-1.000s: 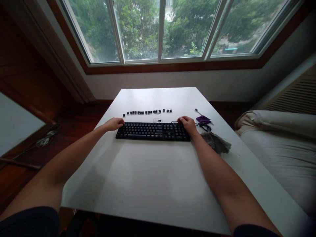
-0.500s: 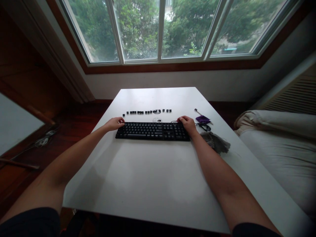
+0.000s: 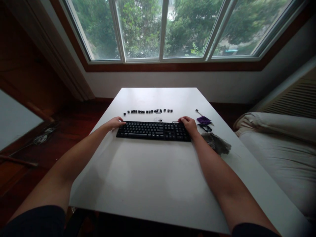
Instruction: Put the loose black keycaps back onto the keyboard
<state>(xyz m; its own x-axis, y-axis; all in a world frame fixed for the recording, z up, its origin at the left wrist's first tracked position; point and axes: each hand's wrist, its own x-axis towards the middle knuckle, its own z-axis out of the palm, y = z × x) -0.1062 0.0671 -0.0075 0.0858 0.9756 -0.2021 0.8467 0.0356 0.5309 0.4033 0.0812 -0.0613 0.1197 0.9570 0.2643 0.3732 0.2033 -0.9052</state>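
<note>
A black computer keyboard (image 3: 153,130) lies across the white table (image 3: 148,171), with my hands at its two far corners. My left hand (image 3: 116,123) grips the far left corner, its thumb over the edge. At the far right corner, my right hand (image 3: 188,124) is closed on the frame and covers part of the number pad. Beyond the keyboard, loose black keycaps (image 3: 140,111) stand in an uneven row. A small clear round dish (image 3: 158,120) sits just behind the keyboard, and another round piece (image 3: 158,111) lies among the keycaps.
Right of my right hand lie a small brush (image 3: 198,112), a purple cloth (image 3: 203,120), a coiled black cable (image 3: 205,128) and a crumpled grey cloth (image 3: 217,144). A padded beige seat (image 3: 278,138) stands beside the table's right edge. A window rises beyond the table.
The view has shifted slightly. The keyboard's left end looks a little farther away, so it lies slightly more slanted. Both hands keep their hold on it.
</note>
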